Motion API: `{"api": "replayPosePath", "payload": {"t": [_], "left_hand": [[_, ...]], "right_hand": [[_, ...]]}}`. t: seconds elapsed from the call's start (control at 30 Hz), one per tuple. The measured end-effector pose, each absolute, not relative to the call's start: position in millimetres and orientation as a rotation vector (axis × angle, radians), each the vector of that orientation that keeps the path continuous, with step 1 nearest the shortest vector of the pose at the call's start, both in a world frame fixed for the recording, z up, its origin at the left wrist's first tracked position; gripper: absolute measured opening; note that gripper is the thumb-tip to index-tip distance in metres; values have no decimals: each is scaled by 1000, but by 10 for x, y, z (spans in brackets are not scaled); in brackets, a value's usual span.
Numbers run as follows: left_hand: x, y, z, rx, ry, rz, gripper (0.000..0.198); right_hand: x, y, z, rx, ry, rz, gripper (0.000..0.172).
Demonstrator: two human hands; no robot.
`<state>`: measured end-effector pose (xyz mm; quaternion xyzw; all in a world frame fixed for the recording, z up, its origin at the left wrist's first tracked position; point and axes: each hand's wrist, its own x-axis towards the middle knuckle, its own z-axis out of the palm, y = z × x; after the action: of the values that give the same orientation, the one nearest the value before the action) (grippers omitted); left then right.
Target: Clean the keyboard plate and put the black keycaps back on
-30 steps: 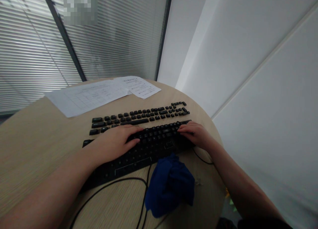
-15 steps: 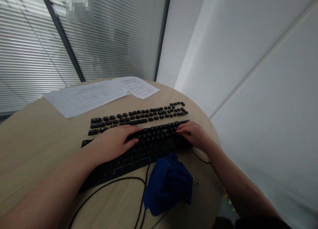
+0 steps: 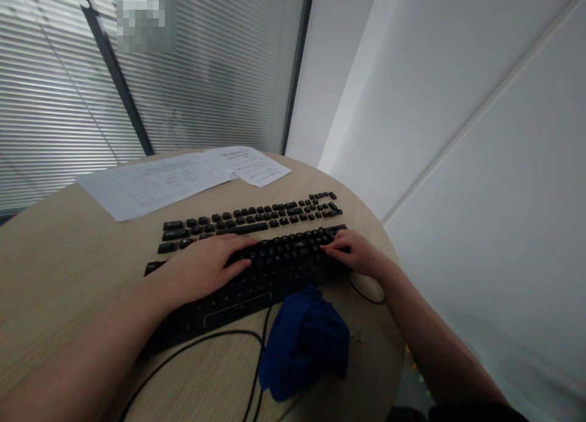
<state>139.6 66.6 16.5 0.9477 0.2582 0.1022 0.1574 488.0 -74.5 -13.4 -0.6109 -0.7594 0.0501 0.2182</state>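
A black keyboard (image 3: 260, 287) lies at a slant on the round table, partly covered by both hands. Its far rows carry keycaps, while bare key positions show across much of the near part. Over its left half rests my left hand (image 3: 206, 263), open, with thumb and forefinger stretched apart and touching the keyboard. At the right end, my right hand (image 3: 354, 252) has its fingertips brought together on a keycap, which they mostly hide. Loose black keycaps (image 3: 247, 228) are laid out in rows just beyond the keyboard.
Printed sheets of paper (image 3: 160, 181) lie at the table's far side. A crumpled blue cloth (image 3: 304, 342) sits in front of the keyboard, beside a black cable (image 3: 201, 336). Small pale bits (image 3: 357, 336) lie right of the cloth. A white wall (image 3: 458, 104) borders the right.
The camera view has shifted slightly, so the table's contents appear a little lower and further left. My right fingertips have moved slightly toward me over the keys. My left hand stays put on the keyboard.
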Motion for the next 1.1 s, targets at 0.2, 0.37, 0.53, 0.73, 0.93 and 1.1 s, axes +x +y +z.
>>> {"api": "replayPosePath", "payload": {"t": [0.2, 0.37, 0.53, 0.73, 0.93, 1.1], "left_hand": [[1391, 673, 150, 2717, 778, 257, 52], [1380, 676, 120, 2677, 768, 310, 48], [1378, 665, 126, 2667, 758, 326, 47], [1373, 632, 157, 2672, 771, 336, 45], [1383, 614, 171, 2670, 761, 313, 44], [1403, 615, 181, 2687, 783, 254, 45]], "right_hand": [[4858, -779, -110, -1647, -2058, 8, 23], [5059, -521, 105, -1659, -2039, -251, 20], [5415, 244, 328, -1930, -2109, -312, 18], [5495, 991, 353, -2192, -2204, -252, 18], [5475, 1274, 332, -2243, -2299, -180, 19], [5473, 1370, 286, -2224, -2345, -96, 19]]}}
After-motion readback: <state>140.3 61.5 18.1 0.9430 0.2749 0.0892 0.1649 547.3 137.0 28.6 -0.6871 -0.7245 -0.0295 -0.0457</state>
